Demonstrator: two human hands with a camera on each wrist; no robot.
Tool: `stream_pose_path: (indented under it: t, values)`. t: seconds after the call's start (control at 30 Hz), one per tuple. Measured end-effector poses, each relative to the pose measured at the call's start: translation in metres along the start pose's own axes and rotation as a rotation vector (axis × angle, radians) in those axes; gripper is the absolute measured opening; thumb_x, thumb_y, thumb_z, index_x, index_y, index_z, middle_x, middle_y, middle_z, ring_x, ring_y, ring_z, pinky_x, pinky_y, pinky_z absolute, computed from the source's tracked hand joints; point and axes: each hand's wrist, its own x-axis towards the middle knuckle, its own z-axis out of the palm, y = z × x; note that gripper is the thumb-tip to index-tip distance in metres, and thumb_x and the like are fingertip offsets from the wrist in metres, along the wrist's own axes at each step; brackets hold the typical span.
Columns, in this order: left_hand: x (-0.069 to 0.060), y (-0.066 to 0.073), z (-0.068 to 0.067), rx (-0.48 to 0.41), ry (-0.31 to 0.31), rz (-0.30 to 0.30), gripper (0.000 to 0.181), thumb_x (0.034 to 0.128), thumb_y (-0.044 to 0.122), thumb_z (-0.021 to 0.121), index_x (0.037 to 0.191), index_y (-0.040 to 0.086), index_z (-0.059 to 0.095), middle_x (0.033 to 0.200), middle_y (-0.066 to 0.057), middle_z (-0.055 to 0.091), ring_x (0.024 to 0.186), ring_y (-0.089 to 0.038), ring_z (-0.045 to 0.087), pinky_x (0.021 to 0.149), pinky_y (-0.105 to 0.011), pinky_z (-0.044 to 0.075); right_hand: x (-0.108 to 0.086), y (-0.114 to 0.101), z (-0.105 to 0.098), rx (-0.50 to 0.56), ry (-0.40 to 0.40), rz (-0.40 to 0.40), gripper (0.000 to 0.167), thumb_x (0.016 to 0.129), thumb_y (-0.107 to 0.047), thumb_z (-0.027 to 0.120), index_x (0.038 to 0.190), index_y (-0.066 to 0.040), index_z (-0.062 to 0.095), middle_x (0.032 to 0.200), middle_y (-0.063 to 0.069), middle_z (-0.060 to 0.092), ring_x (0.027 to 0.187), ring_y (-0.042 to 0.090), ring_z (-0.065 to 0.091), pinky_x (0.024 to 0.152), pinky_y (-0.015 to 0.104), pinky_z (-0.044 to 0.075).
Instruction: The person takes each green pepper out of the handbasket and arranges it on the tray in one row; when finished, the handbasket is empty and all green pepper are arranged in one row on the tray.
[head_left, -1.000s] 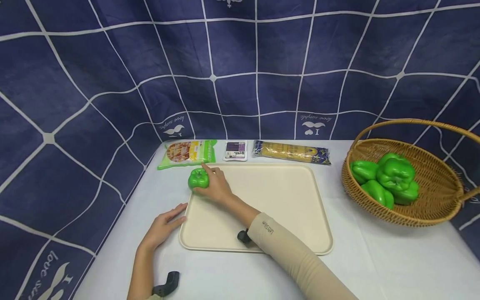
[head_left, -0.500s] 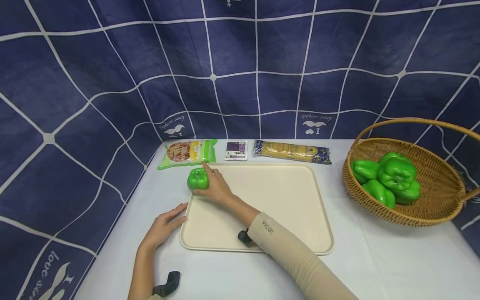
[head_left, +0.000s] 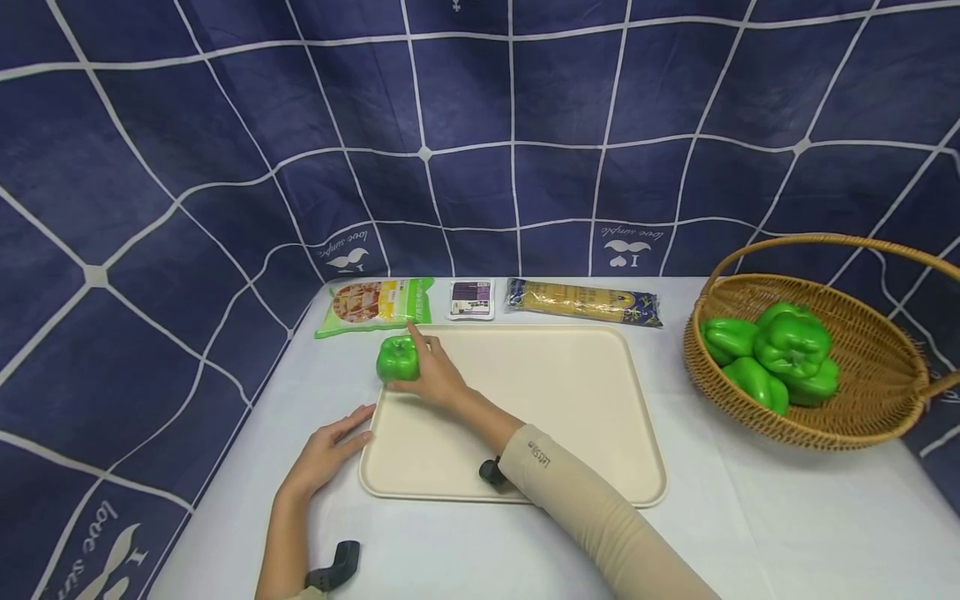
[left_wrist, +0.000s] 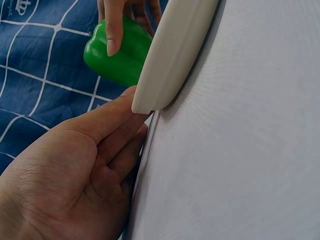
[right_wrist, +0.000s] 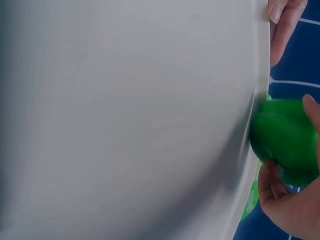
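My right hand [head_left: 435, 371] holds a green bell pepper [head_left: 397, 360] at the far left corner of a cream tray [head_left: 525, 417]. In the right wrist view, thumb and fingers lie on opposite sides of the pepper [right_wrist: 287, 137], which sits at the tray's rim [right_wrist: 262, 60]. My left hand [head_left: 322, 454] lies beside the tray's left edge, its fingers mostly extended. The left wrist view has this hand's [left_wrist: 75, 165] fingertips touching the tray's corner [left_wrist: 165, 65]; some fingers are partly hidden behind it. Beyond them the right hand's thumb rests on the pepper [left_wrist: 120, 55].
A wicker basket [head_left: 885, 367] with several green bell peppers [head_left: 791, 342] stands at the right. Behind the tray lie a green food bag [head_left: 382, 304], a small labelled pack [head_left: 472, 300] and a long yellow packet [head_left: 581, 302]. A blue checked cloth [head_left: 480, 125] hangs behind the white table.
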Motion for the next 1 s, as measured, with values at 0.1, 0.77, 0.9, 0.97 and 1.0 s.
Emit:
stream_pose_path:
  t: [0.1, 0.77, 0.9, 0.97, 1.0]
  values:
    - [-0.0002, 0.0, 0.0, -0.002, 0.0, -0.003, 0.052, 0.086, 0.041, 0.062, 0.132, 0.02, 0.052, 0.142, -0.01, 0.038, 0.133, -0.03, 0.031, 0.108, -0.054, 0.02, -0.0006, -0.0003, 0.0, 0.007, 0.001, -0.003, 0.109, 0.071, -0.045, 0.077, 0.149, -0.026, 0.003, 0.136, 0.014, 0.036, 0.114, 0.024, 0.049, 0.089, 0.032, 0.047]
    - [0.0003, -0.0012, -0.0004, -0.011, -0.002, 0.001, 0.052, 0.0859, 0.041, 0.062, 0.132, 0.02, 0.052, 0.142, -0.01, 0.039, 0.133, -0.03, 0.031, 0.108, -0.053, 0.02, -0.0018, 0.0017, 0.0017, 0.068, -0.006, -0.02, 0.101, 0.074, -0.037, 0.078, 0.148, -0.014, 0.012, 0.132, 0.016, 0.039, 0.115, 0.023, 0.049, 0.098, 0.032, 0.041]
    - [0.0002, -0.0004, -0.0007, -0.006, -0.003, -0.002, 0.052, 0.0859, 0.041, 0.062, 0.132, 0.02, 0.052, 0.142, -0.01, 0.039, 0.133, -0.03, 0.031, 0.108, -0.053, 0.021, -0.0029, 0.0028, 0.0003, 0.045, -0.006, -0.021, 0.103, 0.073, -0.039, 0.077, 0.148, -0.016, 0.011, 0.132, 0.016, 0.039, 0.115, 0.023, 0.049, 0.096, 0.033, 0.042]
    - [0.0003, 0.0, -0.0006, -0.006, -0.004, -0.004, 0.052, 0.0859, 0.041, 0.062, 0.133, 0.02, 0.052, 0.142, -0.01, 0.038, 0.133, -0.03, 0.031, 0.108, -0.053, 0.021, -0.0031, 0.0038, -0.0009, 0.034, -0.009, -0.023, 0.104, 0.073, -0.04, 0.077, 0.149, -0.016, 0.01, 0.133, 0.016, 0.039, 0.116, 0.024, 0.048, 0.097, 0.034, 0.042]
    - [0.0005, 0.0, -0.0005, -0.004, -0.006, -0.004, 0.052, 0.0859, 0.042, 0.062, 0.133, 0.02, 0.052, 0.142, -0.01, 0.038, 0.133, -0.03, 0.031, 0.108, -0.053, 0.021, -0.0032, 0.0045, -0.0017, 0.021, -0.011, -0.024, 0.104, 0.073, -0.041, 0.077, 0.149, -0.016, 0.01, 0.133, 0.016, 0.039, 0.117, 0.023, 0.047, 0.097, 0.034, 0.041]
